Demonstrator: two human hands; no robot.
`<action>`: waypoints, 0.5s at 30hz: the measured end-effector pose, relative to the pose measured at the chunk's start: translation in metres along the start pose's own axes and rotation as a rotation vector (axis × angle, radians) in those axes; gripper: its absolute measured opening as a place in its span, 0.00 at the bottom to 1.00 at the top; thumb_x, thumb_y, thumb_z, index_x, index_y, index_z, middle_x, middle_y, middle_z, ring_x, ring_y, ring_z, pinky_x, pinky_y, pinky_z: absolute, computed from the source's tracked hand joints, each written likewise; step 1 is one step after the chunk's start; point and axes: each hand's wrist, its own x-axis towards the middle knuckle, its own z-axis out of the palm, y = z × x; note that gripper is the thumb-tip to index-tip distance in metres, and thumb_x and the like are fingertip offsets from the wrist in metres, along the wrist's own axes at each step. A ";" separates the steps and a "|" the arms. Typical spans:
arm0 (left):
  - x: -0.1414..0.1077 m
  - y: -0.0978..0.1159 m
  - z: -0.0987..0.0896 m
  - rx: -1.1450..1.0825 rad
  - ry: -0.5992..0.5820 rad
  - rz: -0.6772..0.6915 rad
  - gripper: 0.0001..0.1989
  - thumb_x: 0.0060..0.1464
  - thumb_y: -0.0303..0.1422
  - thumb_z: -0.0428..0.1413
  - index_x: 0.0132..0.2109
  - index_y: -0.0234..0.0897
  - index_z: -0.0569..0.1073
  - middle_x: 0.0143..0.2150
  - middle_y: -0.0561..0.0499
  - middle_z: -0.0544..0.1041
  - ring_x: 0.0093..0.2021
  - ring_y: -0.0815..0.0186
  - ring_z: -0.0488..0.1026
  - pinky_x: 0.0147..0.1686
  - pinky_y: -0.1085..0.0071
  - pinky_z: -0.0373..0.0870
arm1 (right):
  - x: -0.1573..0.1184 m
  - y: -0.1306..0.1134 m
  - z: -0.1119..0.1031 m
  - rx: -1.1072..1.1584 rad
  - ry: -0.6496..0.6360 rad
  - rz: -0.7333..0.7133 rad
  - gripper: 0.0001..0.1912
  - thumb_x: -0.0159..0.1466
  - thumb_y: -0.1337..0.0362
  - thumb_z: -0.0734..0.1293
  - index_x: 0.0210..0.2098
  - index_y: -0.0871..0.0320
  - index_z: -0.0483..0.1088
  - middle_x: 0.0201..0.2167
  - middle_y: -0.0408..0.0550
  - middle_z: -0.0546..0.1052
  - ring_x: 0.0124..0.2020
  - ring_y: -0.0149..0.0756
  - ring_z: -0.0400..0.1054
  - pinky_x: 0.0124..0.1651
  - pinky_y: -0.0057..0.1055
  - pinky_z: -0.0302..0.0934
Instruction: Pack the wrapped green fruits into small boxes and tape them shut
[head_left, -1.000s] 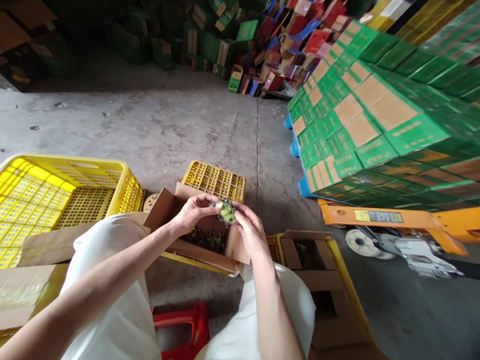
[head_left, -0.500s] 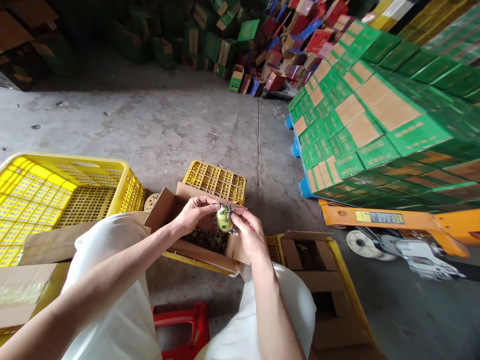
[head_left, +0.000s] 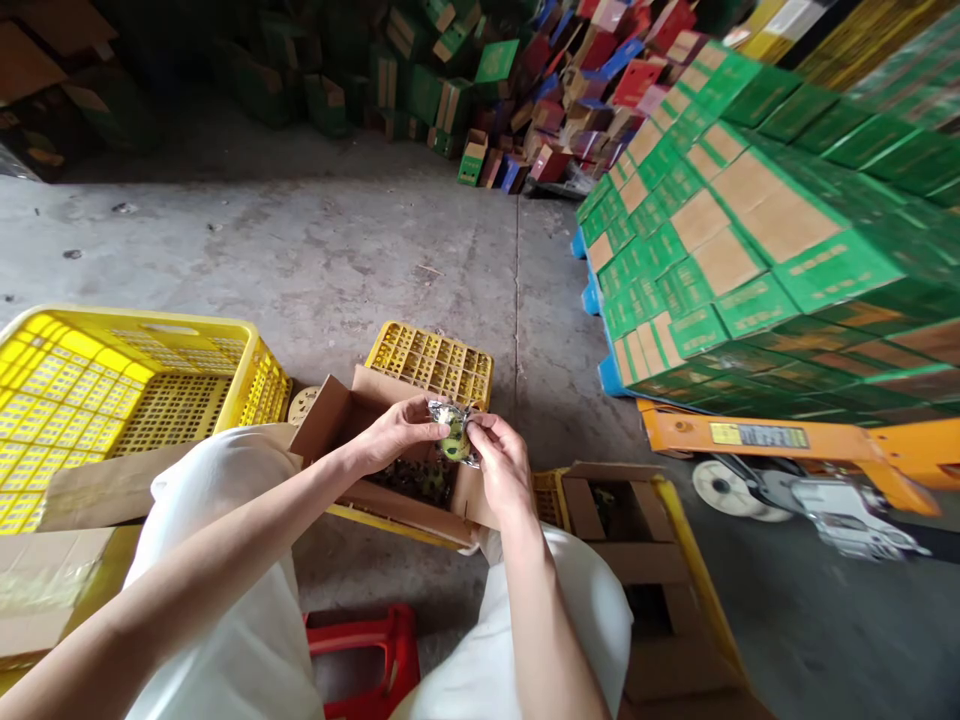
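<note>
Between my two hands is a round yellow-green fruit in a clear plastic wrapper (head_left: pixel 454 441) marked with dark patches. My left hand (head_left: pixel 401 430) pinches the wrapper from the left with thumb and fingers. From the right, my right hand (head_left: pixel 499 450) grips the wrapper's other side near its top. Just below them lies an open cardboard box (head_left: pixel 409 505), with several dark-spotted wrapped pieces (head_left: pixel 420 482) inside. That box rests on a yellow plastic crate (head_left: pixel 431 360), whose perforated surface shows beyond it.
At left is a large yellow crate (head_left: pixel 255 375). To the right, cardboard boxes (head_left: pixel 679 610) sit by a yellow crate edge. A red stool (head_left: pixel 401 660) is between my legs. Farther right are stacked green cartons (head_left: pixel 720 260) and an orange pallet jack (head_left: pixel 750 445). Loose cartons (head_left: pixel 555 110) lie piled behind.
My left hand has moved slightly lower on the wrapper, and the wrapper's top has spread into a shiny crumpled flap. The fruit has shifted a little to the right.
</note>
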 end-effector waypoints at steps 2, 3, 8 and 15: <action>-0.002 -0.001 0.001 0.060 -0.071 -0.029 0.29 0.47 0.36 0.80 0.56 0.37 0.84 0.53 0.43 0.86 0.53 0.55 0.83 0.55 0.65 0.76 | 0.000 0.000 0.001 0.013 0.002 0.006 0.14 0.57 0.53 0.82 0.36 0.52 0.81 0.40 0.45 0.86 0.43 0.41 0.79 0.52 0.37 0.72; -0.003 -0.002 0.001 0.080 -0.096 -0.052 0.30 0.49 0.38 0.79 0.58 0.38 0.83 0.54 0.43 0.86 0.52 0.55 0.83 0.54 0.65 0.77 | 0.000 -0.001 0.001 0.020 -0.001 0.009 0.14 0.56 0.52 0.82 0.37 0.51 0.81 0.41 0.45 0.86 0.44 0.42 0.79 0.53 0.38 0.72; -0.005 -0.003 0.000 0.122 -0.118 -0.080 0.33 0.52 0.41 0.77 0.62 0.39 0.81 0.53 0.42 0.86 0.50 0.55 0.83 0.49 0.66 0.77 | -0.003 -0.008 0.001 0.031 -0.021 0.017 0.15 0.59 0.48 0.81 0.36 0.50 0.81 0.41 0.45 0.86 0.44 0.42 0.79 0.52 0.38 0.73; -0.002 -0.005 -0.004 0.261 -0.118 -0.061 0.29 0.47 0.40 0.79 0.56 0.38 0.85 0.48 0.45 0.87 0.46 0.57 0.82 0.49 0.66 0.76 | -0.002 -0.010 -0.003 -0.063 -0.041 -0.011 0.20 0.58 0.44 0.82 0.40 0.51 0.83 0.43 0.47 0.87 0.46 0.45 0.80 0.54 0.39 0.72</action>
